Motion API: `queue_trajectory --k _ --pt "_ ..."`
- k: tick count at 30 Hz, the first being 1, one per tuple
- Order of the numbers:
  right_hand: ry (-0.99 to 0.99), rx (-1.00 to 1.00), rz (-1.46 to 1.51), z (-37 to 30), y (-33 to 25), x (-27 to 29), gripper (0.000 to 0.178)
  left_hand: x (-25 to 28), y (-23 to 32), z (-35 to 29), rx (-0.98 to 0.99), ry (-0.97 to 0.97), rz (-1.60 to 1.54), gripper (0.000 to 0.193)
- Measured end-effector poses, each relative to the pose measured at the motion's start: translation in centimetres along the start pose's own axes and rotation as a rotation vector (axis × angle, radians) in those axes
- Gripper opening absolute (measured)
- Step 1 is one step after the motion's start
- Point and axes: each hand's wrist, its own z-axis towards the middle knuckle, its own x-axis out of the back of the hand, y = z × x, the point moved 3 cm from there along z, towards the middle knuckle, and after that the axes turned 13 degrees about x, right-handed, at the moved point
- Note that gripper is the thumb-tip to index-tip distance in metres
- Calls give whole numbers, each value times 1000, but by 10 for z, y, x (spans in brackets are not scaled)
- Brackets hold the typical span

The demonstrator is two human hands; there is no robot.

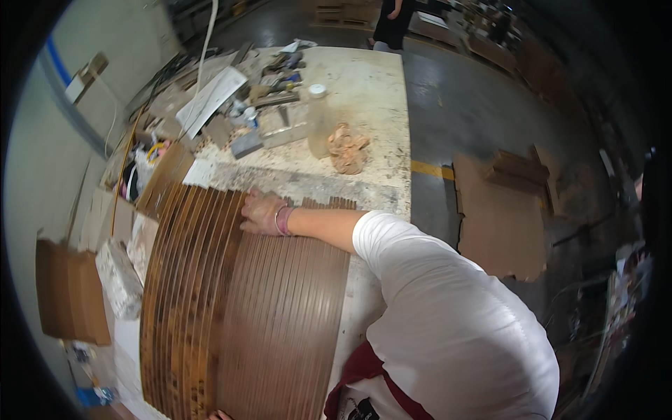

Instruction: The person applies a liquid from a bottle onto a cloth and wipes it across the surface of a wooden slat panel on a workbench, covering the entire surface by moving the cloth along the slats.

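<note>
A row of long, narrow wooden strips lies side by side on the worktable, running away from me. Those on the left are darker and glossy, with gaps between them. The strips on the right look paler and matte and are packed close. At the far ends, where the two groups meet, my right hand is bent over a wooden strip, fingers curled down around its end. Its wrist wears a bracelet and a pinkish band. Of my left hand only fingertips show at the lower edge, near the strips' close ends; its grip is hidden.
Beyond the strips, the worktable carries a clear bottle, a crumpled tan cloth, a grey block and scattered tools. Cardboard stands at left. Flattened cardboard lies on the floor at right; another person stands beyond.
</note>
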Motion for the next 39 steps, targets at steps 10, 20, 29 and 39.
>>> queue_trajectory --k 10,20,29,39 --pt "149 85 -21 -10 -1 -31 62 -4 -1 -2 34 159 66 52" --pt "296 110 10 -38 24 24 60 7 -50 -46 117 280 -348 46" --pt "25 -40 164 -133 47 -9 45 3 -15 -118 182 126 -137 20" --pt "-32 -58 83 -128 41 -5 53 -5 -11 -134 318 60 -91 58"
